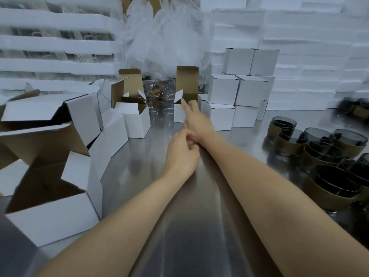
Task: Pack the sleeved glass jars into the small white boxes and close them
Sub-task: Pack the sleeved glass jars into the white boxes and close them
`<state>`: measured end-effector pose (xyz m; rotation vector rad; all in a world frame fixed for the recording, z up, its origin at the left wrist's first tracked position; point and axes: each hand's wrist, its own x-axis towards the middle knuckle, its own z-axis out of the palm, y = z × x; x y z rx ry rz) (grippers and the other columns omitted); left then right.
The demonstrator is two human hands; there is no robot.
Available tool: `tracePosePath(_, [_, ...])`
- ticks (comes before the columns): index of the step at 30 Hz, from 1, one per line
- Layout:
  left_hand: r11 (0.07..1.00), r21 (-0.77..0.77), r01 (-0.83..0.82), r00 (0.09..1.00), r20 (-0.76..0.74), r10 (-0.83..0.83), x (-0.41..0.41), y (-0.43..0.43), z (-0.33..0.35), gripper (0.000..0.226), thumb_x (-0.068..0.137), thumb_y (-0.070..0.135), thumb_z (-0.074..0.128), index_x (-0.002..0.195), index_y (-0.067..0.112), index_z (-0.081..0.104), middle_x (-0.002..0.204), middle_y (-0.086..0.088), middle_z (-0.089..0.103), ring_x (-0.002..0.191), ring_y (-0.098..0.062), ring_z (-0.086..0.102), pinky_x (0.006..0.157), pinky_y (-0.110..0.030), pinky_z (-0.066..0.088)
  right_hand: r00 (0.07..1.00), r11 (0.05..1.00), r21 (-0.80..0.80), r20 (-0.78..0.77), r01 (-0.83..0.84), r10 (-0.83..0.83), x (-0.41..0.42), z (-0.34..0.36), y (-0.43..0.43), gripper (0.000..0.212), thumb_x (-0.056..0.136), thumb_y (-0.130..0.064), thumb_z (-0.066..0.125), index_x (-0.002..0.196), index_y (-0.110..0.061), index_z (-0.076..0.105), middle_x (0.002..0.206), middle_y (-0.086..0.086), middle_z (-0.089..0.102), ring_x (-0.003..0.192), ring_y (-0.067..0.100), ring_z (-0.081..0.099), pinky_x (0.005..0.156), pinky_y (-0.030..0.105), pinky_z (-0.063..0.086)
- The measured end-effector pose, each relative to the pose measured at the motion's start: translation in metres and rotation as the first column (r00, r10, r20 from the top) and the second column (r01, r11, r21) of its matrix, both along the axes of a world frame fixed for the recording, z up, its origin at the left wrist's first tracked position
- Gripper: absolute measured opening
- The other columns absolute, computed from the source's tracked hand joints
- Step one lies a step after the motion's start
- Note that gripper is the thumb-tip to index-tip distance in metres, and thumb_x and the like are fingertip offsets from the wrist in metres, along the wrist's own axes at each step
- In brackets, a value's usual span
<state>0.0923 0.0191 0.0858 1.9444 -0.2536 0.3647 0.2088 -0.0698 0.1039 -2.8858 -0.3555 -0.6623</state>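
My right hand [196, 120] stretches forward with straight fingers, its fingertips touching the front edge of an open small white box [180, 111] whose brown lid stands upright. My left hand [182, 151] hovers just behind it over the metal table, fingers loosely curled and holding nothing, touching the right wrist. Several dark glass jars with brown sleeves [319, 154] stand grouped at the right. More open white boxes [136, 118] stand at the left, one large in the near corner [52, 212].
Shut white boxes [242, 90] are stacked at the back right. Clear glasses [159, 96] and a heap of bubble wrap [167, 43] sit at the back centre. White foam sheets [311, 56] line the far wall. The steel table [179, 226] reflects my arms.
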Motion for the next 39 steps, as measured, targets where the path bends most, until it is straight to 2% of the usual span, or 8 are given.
tracePosePath(5, [0.991,-0.050,-0.127,0.992,0.003,0.128,-0.003,0.005,0.007,0.052,0.097,0.015,0.046,0.145,0.014,0.028,0.152,0.000,0.025,0.129,-0.014,0.038,0.091,-0.010,0.024,0.984,0.996,-0.070,0.165,-0.062,0.073,-0.045,-0.001,-0.003,0.052,0.088,-0.004,0.057,0.138,-0.010,0.043,0.127,0.014,0.045,0.080,0.036,0.058,0.055,0.035,0.032])
tracePosePath(12, [0.966,-0.193,-0.172,0.984,0.011,0.178,-0.016,0.007,0.016,0.072,0.094,0.024,0.056,0.150,0.010,0.013,0.157,-0.006,0.018,0.145,-0.019,0.015,0.118,-0.033,0.018,0.940,0.957,0.099,0.241,-0.273,0.243,-0.128,-0.005,-0.015,0.036,0.094,-0.008,0.052,0.130,-0.005,0.052,0.119,0.013,0.054,0.084,0.033,0.060,0.060,0.039,0.047])
tracePosePath(19, [0.935,-0.353,-0.046,0.999,-0.026,0.039,-0.018,0.008,0.016,0.053,0.098,0.031,0.048,0.144,0.019,0.024,0.143,0.001,0.045,0.117,-0.006,0.049,0.089,-0.014,0.033,0.911,0.868,0.350,0.340,-0.352,0.233,-0.164,-0.004,-0.029,0.038,0.089,-0.002,0.050,0.124,-0.012,0.060,0.113,0.002,0.064,0.088,0.007,0.054,0.070,0.027,0.044])
tracePosePath(22, [0.924,-0.375,-0.072,0.997,-0.039,0.062,-0.018,0.009,0.017,0.051,0.099,0.028,0.045,0.144,0.023,0.022,0.124,0.011,0.056,0.087,0.018,0.052,0.070,0.000,0.034,0.929,0.880,0.378,0.332,-0.288,0.162,-0.158,-0.003,-0.029,0.034,0.088,-0.002,0.049,0.118,-0.012,0.064,0.131,-0.001,0.056,0.105,0.011,0.058,0.077,0.026,0.045])
tracePosePath(26, [0.929,-0.355,-0.106,0.994,-0.060,0.090,-0.015,0.010,0.016,0.056,0.092,0.020,0.043,0.141,0.040,0.023,0.084,0.017,0.057,0.069,-0.004,0.054,0.066,-0.025,0.039,0.977,0.916,0.377,0.200,-0.141,0.068,-0.148,-0.007,-0.034,0.045,0.086,-0.010,0.049,0.130,-0.016,0.056,0.155,-0.010,0.026,0.104,0.017,0.059,0.079,0.027,0.045])
tracePosePath(33, [0.936,-0.350,0.032,0.990,-0.118,-0.078,-0.006,0.011,0.012,0.049,0.099,0.024,0.046,0.147,0.028,0.037,0.116,0.021,0.053,0.110,-0.001,0.048,0.096,-0.020,0.032,1.000,0.924,0.382,0.030,-0.019,0.008,-0.140,-0.013,-0.035,0.067,0.081,-0.005,0.052,0.143,-0.022,0.034,0.162,-0.007,-0.010,0.101,0.028,0.060,0.066,0.033,0.047])
tracePosePath(36, [0.965,-0.251,0.072,0.984,-0.142,-0.110,-0.005,0.010,0.011,0.057,0.101,0.036,0.040,0.152,0.032,0.016,0.113,0.021,0.056,0.100,-0.002,0.050,0.091,-0.022,0.032,1.000,0.888,0.460,-0.020,-0.008,0.019,-0.138,-0.012,-0.037,0.073,0.080,-0.006,0.056,0.145,-0.024,0.029,0.161,-0.001,0.004,0.121,0.027,0.050,0.079,0.033,0.047])
tracePosePath(39, [0.984,-0.125,0.126,0.976,-0.162,-0.146,-0.005,0.008,0.010,0.067,0.101,0.045,0.034,0.153,0.027,-0.005,0.153,0.003,0.032,0.136,-0.014,0.032,0.106,-0.023,0.021,0.995,0.846,0.530,-0.044,-0.050,0.087,-0.137,-0.012,-0.037,0.080,0.079,-0.007,0.060,0.149,-0.023,0.024,0.149,0.004,0.028,0.124,0.019,0.044,0.091,0.024,0.040])
